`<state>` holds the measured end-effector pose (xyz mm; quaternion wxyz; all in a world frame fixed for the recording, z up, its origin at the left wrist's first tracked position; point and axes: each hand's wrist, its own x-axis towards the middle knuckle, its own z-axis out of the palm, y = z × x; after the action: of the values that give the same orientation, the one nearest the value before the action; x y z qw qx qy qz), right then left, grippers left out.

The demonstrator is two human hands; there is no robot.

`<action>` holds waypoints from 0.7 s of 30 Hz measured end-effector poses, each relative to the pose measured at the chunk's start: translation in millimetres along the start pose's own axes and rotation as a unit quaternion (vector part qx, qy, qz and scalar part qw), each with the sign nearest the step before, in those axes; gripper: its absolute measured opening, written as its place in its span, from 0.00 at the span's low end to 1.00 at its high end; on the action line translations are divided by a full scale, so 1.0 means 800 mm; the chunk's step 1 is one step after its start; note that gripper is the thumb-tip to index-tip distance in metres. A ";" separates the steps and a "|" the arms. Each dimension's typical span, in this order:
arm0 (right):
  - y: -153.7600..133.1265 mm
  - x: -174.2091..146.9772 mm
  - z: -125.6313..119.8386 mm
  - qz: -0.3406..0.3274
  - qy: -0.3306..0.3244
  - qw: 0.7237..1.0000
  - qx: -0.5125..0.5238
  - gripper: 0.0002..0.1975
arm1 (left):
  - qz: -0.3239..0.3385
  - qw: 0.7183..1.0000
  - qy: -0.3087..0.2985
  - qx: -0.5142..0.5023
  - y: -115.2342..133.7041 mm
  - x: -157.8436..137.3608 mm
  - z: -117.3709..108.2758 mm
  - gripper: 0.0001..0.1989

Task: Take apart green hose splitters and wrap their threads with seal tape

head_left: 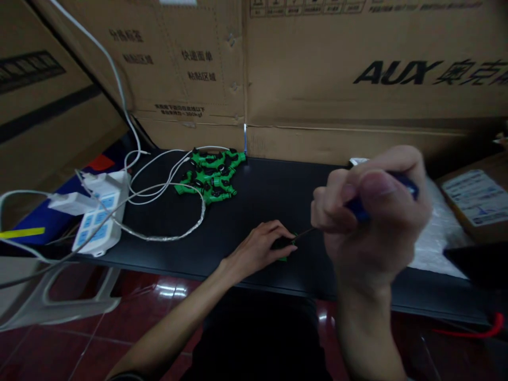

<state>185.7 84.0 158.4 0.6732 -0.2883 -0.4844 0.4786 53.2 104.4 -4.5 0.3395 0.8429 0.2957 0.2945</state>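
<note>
The left hand [260, 246] mostly hides the green piece [283, 259], the right hand [379, 222] the blue handle [359, 209].

Left forearm [186, 312]: bare, slanting up and rightward from the lower edge.
Left wrist [229, 271]: nearly straight, low, in line with the forearm.
Left hand [256, 246]: back upward, left fingers [279, 230] reaching forward, left thumb [282, 251] opposing them in a pinch.
Right forearm [367, 328]: bare, rising steeply.
Right wrist [363, 286]: almost straight.
Right hand [377, 211]: raised, closer to the camera, slightly blurred, clenched; right fingers [331, 206] curl on the side toward the left hand, right thumb [381, 191] faces the camera.
Lap [257, 338]: dark, between both forearms.
</note>
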 end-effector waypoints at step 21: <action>0.011 0.019 -0.028 -0.026 -0.110 0.991 0.075 0.11 | -0.003 1.000 0.001 -0.008 -0.004 -0.002 0.001 0.11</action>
<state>204.3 102.7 148.7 0.6476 -0.1698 -0.5260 0.5245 51.8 104.8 -8.4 0.3468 0.8390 0.2960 0.2970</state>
